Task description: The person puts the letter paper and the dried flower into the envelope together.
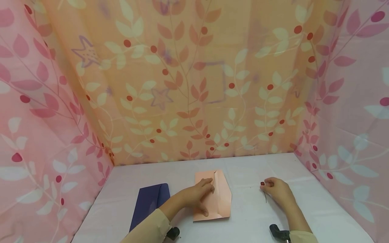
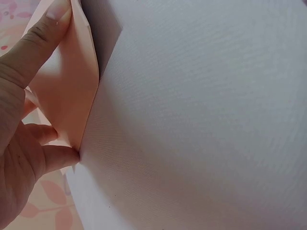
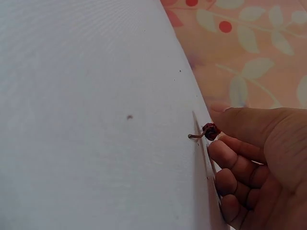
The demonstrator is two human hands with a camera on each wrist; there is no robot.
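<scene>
A peach envelope (image 1: 225, 197) lies on the white table with its pointed flap to the right. My left hand (image 1: 197, 195) rests on it, thumb and fingers spread apart; in the left wrist view its thumb and fingertips touch the peach paper (image 2: 72, 91). Off to the right, just over the table, my right hand (image 1: 279, 192) pinches a small dark red dried flower (image 1: 262, 183) between thumb and fingers. Its thin brown stem (image 3: 195, 136) pokes out in the right wrist view. A dark thread-like strand (image 1: 265, 197) shows below it in the head view.
Left of the peach envelope lies a dark blue envelope (image 1: 147, 202), partly behind my left forearm. Tiny dark crumbs, one a brown speck (image 3: 129, 117), dot the white tabletop (image 1: 249, 229). Patterned curtains (image 1: 188, 84) stand at the back and both sides.
</scene>
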